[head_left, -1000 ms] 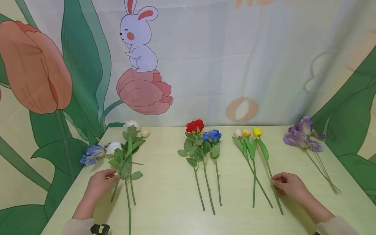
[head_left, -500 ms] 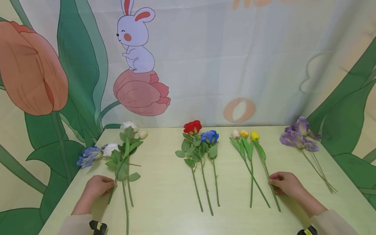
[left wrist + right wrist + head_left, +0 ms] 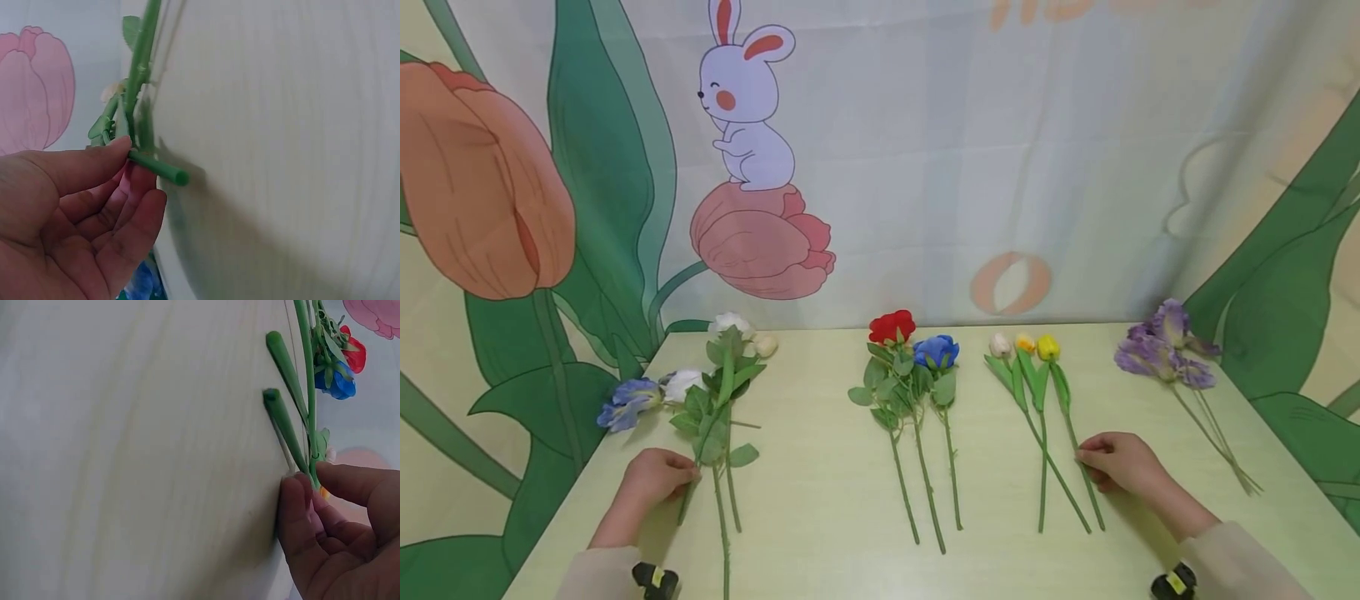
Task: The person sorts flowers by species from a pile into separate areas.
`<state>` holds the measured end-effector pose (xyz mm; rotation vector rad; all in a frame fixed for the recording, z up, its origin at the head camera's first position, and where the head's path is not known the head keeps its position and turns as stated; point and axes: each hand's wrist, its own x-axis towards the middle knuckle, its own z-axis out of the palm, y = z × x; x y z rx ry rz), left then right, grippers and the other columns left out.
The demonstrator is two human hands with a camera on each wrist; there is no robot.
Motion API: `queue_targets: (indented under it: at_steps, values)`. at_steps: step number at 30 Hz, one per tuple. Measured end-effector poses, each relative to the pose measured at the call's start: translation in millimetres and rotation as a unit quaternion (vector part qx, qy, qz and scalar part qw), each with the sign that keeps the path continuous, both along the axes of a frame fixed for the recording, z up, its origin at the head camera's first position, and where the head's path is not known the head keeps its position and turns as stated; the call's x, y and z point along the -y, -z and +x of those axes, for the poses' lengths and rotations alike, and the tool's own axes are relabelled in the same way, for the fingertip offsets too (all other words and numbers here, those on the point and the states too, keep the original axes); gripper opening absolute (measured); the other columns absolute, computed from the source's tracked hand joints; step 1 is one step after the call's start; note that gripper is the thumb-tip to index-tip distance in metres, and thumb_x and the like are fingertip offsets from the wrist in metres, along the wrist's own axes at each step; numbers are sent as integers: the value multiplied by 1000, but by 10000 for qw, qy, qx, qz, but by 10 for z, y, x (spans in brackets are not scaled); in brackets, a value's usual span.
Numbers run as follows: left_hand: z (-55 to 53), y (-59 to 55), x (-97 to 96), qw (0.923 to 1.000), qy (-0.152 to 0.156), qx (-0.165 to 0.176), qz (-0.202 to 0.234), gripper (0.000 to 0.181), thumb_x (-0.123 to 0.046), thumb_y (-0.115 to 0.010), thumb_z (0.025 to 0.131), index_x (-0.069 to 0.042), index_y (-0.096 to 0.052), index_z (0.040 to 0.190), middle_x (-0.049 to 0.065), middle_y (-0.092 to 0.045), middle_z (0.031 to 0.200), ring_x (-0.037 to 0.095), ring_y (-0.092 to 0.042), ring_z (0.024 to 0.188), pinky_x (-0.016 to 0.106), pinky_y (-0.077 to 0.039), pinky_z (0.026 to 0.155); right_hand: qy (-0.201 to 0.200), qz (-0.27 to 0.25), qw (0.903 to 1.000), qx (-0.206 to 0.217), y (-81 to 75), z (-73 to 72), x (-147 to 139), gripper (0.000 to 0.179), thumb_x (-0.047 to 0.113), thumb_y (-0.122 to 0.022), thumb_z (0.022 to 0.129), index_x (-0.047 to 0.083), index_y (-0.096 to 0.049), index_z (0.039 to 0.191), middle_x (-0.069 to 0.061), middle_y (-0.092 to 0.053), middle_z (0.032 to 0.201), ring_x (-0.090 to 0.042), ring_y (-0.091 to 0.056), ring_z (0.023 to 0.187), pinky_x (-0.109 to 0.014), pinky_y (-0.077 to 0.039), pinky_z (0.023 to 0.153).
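My left hand (image 3: 658, 477) pinches a smooth green stem between thumb and fingertips, low on the left side of the table. That stem leads up under leaves to a cream tulip (image 3: 765, 344); its cut end (image 3: 178, 177) pokes out past the fingers in the left wrist view. White roses (image 3: 685, 385) and a blue-violet iris (image 3: 628, 403) lie in the same pile. On the right, my right hand (image 3: 1120, 462) pinches the stem of a yellow tulip (image 3: 1048, 347). Beside it lie a pink tulip (image 3: 999, 344) and an orange tulip (image 3: 1025, 342), their stems crossing.
Mid-table lie a red rose (image 3: 892, 326) and a blue rose (image 3: 937, 352) with leafy stems. Purple irises (image 3: 1157, 346) lie at the far right. A printed curtain (image 3: 910, 167) hangs along the table's (image 3: 820, 500) back edge.
My right hand has shifted the yellow tulip slightly left, nearer the other tulips. My left fingers have moved a little lower and now pinch the cream tulip's stem.
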<state>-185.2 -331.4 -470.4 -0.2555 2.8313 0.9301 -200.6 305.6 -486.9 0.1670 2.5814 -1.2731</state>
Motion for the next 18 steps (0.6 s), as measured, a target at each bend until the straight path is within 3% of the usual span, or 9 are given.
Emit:
queue_targets:
  at_steps: [9,18]
  values:
    - [32,-148,16,9999,-20,-89,72,28,-12,-66,96,14,-70,107,9,-72,77,11,-63,69,29,-52,65,-204,353,9991,-113,-139,-6,-71,37,16,-57,104,-16,-61,120,-12,-71,91,-13,-64,76,-30,-59,65]
    - [107,-320,-60,9994,162,-289,-18,29,-13,-63,98,13,-69,111,12,-74,81,14,-65,72,31,-51,65,-347,137,9985,-390,-345,-12,-65,42,21,-53,107,-16,-56,127,-25,-70,105,-16,-68,83,-31,-62,71]
